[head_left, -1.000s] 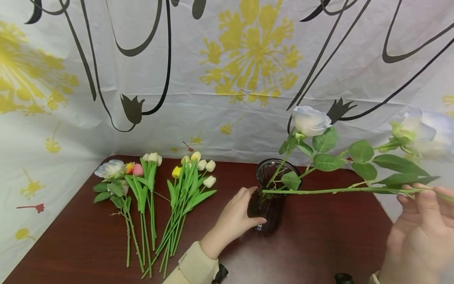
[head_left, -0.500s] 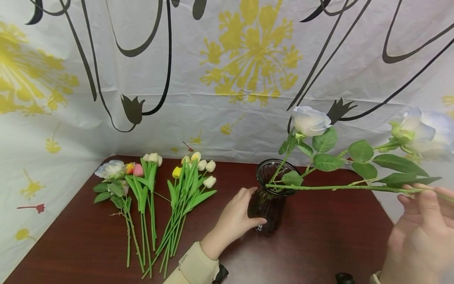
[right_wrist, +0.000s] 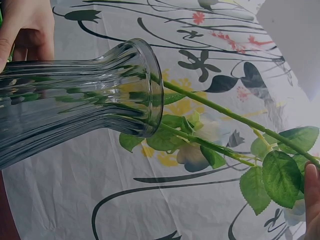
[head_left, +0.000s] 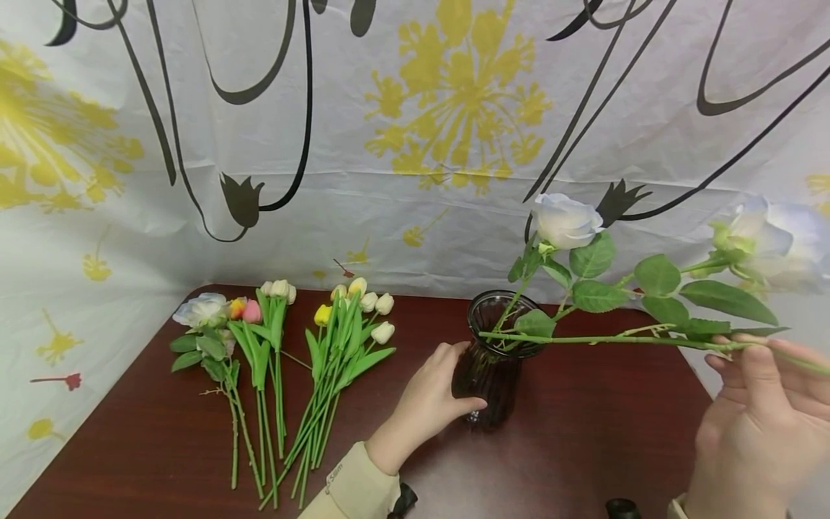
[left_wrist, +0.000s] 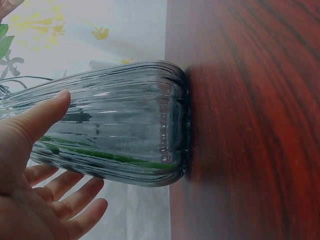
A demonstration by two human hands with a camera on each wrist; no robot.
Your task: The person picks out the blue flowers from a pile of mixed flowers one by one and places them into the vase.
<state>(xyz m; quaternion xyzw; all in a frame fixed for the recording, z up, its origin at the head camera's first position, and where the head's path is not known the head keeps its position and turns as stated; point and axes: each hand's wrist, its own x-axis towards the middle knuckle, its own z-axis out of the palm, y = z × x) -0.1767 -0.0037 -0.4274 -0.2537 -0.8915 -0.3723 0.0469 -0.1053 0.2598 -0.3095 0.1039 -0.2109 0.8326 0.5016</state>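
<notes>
Dark table (head_left: 583, 447): hands gripping vase (head_left: 494, 360) and rose stem (head_left: 609, 339), right hand (head_left: 759, 425) cropped.

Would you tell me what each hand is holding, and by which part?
The left hand holds the glass vase round its ribbed body; the right hand pinches the white rose by its green stem.

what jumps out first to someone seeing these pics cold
Probably the long-stemmed white rose held level across the right side by the right hand, its cut end at the mouth of the dark ribbed glass vase. The left hand steadies that vase mid-table, with another white rose already standing in it. At far left, bunches of tulips lie flat on the red-brown table.
</notes>
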